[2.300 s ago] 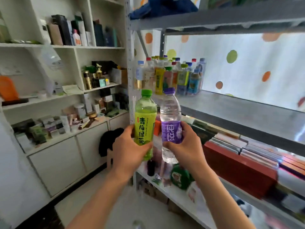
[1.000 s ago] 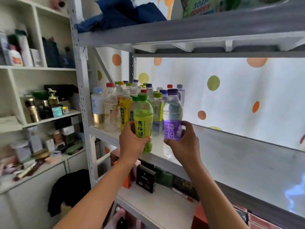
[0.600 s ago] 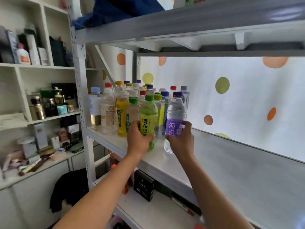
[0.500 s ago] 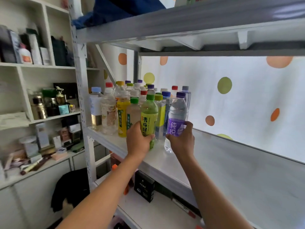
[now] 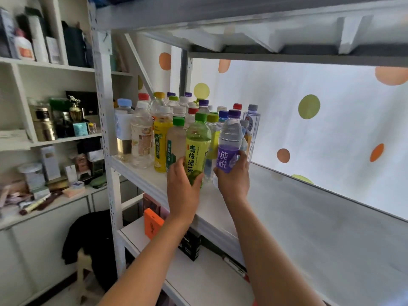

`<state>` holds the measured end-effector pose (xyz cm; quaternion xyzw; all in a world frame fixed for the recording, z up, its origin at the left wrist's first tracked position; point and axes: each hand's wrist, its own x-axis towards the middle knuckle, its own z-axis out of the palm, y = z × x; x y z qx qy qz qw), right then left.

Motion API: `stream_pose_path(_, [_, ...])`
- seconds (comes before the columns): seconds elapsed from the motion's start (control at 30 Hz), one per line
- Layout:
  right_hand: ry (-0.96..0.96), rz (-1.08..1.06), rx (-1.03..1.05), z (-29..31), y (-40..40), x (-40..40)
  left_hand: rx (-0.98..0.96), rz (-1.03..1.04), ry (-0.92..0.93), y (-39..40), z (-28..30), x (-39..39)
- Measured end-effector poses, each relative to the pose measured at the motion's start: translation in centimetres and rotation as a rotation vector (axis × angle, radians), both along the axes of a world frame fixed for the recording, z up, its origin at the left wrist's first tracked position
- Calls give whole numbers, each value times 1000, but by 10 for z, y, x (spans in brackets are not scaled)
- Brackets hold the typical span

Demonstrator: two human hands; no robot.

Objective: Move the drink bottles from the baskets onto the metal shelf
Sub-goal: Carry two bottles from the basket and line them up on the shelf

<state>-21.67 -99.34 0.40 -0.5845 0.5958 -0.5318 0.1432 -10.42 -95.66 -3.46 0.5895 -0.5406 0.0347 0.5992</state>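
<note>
The left hand [image 5: 181,191] is grasping a green tea bottle [image 5: 197,149] low on its body; its yellow label is showing the characters 青梅绿茶 under a green cap. The right hand [image 5: 233,180] is wrapping its fingers around a water bottle [image 5: 229,142] whose purple label is reading 纯悦. Both bottles are standing at the front of the metal shelf [image 5: 309,217], just beside a crowd of other bottles [image 5: 159,129] filling the shelf's left end. An orange box [image 5: 152,224] is sitting on the tier below, and a dotted curtain [image 5: 309,120] is hanging behind.
</note>
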Motion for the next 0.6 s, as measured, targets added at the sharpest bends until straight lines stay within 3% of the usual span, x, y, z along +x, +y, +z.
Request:
stream_pose_path(0.33, [-12, 5, 55, -1, 5, 0, 51, -8, 29, -6, -6, 3])
stream_pose_path(0.47, [162, -23, 87, -4, 39, 1, 52, -23, 31, -4, -1, 2])
stream_pose_path(0.6, [327, 41, -45, -21, 77, 6, 29, -61, -12, 14, 0, 1])
